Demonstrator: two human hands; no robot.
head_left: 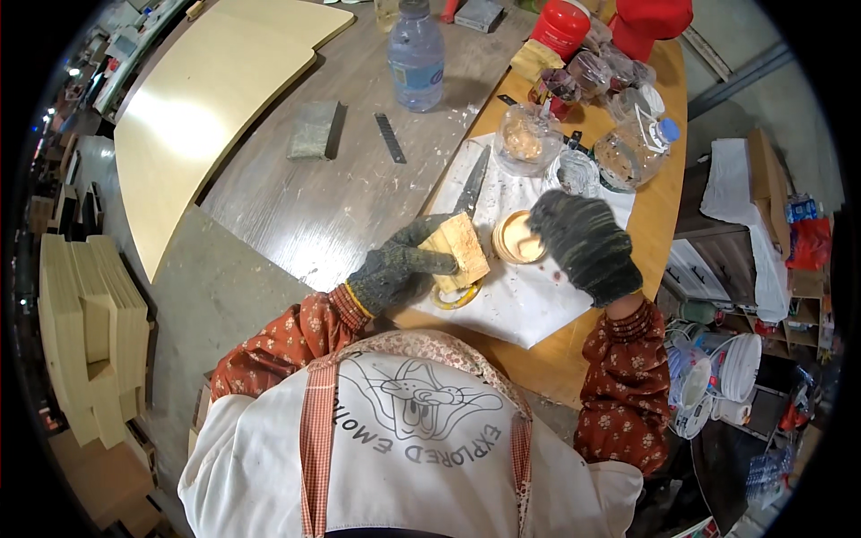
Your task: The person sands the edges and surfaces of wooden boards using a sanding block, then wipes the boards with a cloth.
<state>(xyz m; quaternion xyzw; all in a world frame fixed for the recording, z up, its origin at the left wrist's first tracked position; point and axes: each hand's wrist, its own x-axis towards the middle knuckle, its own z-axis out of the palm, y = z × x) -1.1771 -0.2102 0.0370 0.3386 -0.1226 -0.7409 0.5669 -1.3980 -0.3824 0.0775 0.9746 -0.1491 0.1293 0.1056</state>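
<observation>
Jar point(518, 240) on white paper point(538, 309), grey floor point(233, 260) below

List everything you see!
Curved board: 1, cream, upper left
Stacked boards: several, pale yellow, far left
Tabletop: 1, brown and grey, middle
Labelled bottle: 1, clear, upper middle
Blocks: 2, grey, upper middle
Strip: 1, black, near bottle
Paper: 1, white, middle
Blade: 1, grey, on paper
Open jar: 1, tan, on paper
Tubs: several, clear, behind open jar
Jug: 1, clear, right
Red objects: at least 2, upper right
Chunk: 1, yellow, middle
Clutter: uncountable, mixed, edges
Left hand: 1, dark-gloved, gripping chunk
Right hand: 1, dark-gloved, beside open jar
</observation>
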